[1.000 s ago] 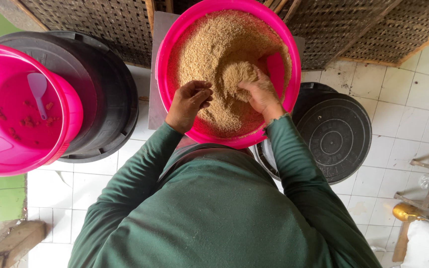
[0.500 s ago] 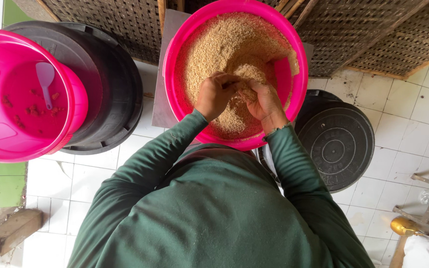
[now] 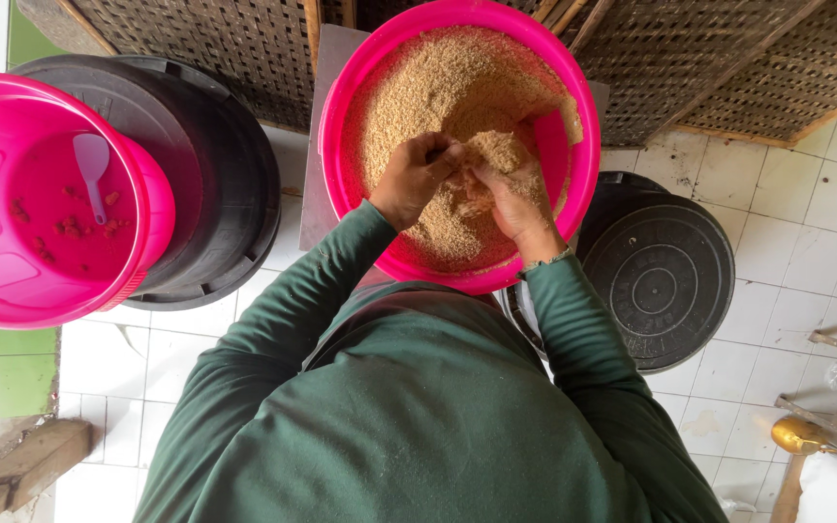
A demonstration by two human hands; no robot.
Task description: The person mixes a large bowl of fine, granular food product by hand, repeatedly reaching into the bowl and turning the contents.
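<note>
A large pink basin (image 3: 341, 145) stands in front of me, filled with a tan crumbly grain mix (image 3: 438, 77). Both my hands are inside it, pressed together over a clump of the mix (image 3: 498, 150). My left hand (image 3: 417, 177) is curled around the clump's left side. On the right, my right hand (image 3: 515, 199) cups the same clump, coated in grains. My dark green sleeves reach to both wrists.
A second pink basin (image 3: 12, 291) at left holds a pale plastic scoop (image 3: 92, 165) and a few crumbs, resting on a black tub (image 3: 225, 194). A black round lid (image 3: 661, 281) lies on the white tiled floor at right. Woven lattice trays (image 3: 719, 58) lean behind.
My hands came together from apart at the near side of the basin, gathered a clump of the mix and lifted it slightly toward the middle.
</note>
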